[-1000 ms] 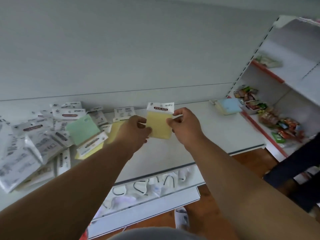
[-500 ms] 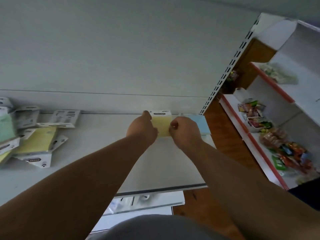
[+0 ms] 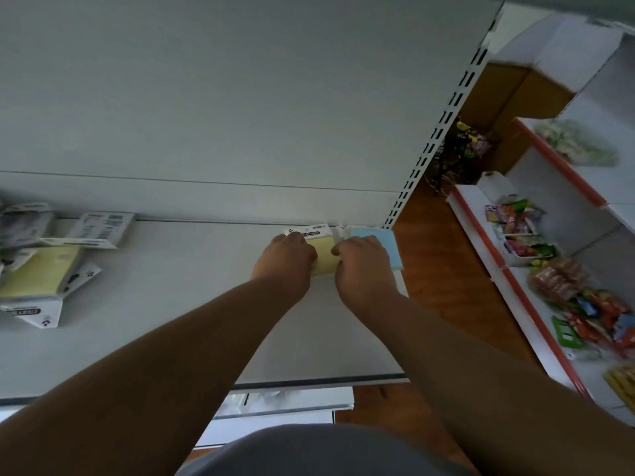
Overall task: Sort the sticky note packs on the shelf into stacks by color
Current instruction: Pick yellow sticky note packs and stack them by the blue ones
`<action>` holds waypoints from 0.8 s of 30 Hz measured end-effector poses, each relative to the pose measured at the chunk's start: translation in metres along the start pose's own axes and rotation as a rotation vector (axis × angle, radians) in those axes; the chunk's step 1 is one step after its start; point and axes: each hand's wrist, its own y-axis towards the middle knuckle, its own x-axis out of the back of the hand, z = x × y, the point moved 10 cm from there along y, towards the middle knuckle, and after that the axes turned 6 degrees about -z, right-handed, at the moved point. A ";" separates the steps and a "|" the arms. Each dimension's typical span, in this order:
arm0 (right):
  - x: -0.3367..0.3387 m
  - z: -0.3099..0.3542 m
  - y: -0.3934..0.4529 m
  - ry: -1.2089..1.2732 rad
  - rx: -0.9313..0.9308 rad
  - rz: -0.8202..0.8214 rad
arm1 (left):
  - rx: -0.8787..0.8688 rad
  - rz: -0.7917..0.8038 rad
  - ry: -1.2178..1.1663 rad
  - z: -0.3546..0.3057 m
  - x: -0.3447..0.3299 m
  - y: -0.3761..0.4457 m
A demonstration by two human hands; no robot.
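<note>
Nearest the camera, both forearms reach out over the white shelf [image 3: 192, 314], and at their ends the left hand [image 3: 285, 257] and the right hand [image 3: 364, 266] close together on one yellow pack [image 3: 324, 254], each pinching a side edge. The pack sits low at the back of the shelf, its white header card almost against the rear panel; whether its underside already rests on the shelf cannot be told, since the hands cover the lower part. Just beside it on the right, touching or nearly so, lies the blue pack [image 3: 386, 245], close to the shelf's right end. That closeness seems the main risk: the right hand overlaps the blue pack's near corner, and a sideways nudge on release could push it toward the edge or knock it crooked, while a yellow pack dropped askew could ride up on the blue one and blur the two colors. Farther left, well apart, the loose heap of packs [image 3: 44, 259] waits unsorted, with another yellow one showing among white card backs. Compared with a second ago, the pack has travelled from mid-air in front of that heap to the far right of the shelf; half a second ago it was already near the blue pack, and it now sits slightly lower and more squarely.
</note>
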 end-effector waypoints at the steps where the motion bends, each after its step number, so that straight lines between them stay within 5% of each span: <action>1: 0.001 -0.007 0.002 0.056 -0.023 -0.017 | 0.003 0.005 -0.001 -0.001 -0.001 0.001; 5: 0.016 -0.019 0.004 0.228 -0.034 -0.129 | 0.035 0.000 -0.012 0.000 0.000 0.002; 8: 0.024 -0.025 0.003 0.112 -0.024 -0.204 | 0.020 -0.004 -0.004 -0.002 -0.002 0.000; 11: 0.016 -0.031 0.001 -0.026 -0.015 -0.149 | -0.009 -0.003 -0.008 -0.004 -0.002 -0.004; 24: 0.021 0.000 -0.001 0.069 0.039 -0.191 | -0.063 0.009 0.049 -0.003 0.003 -0.014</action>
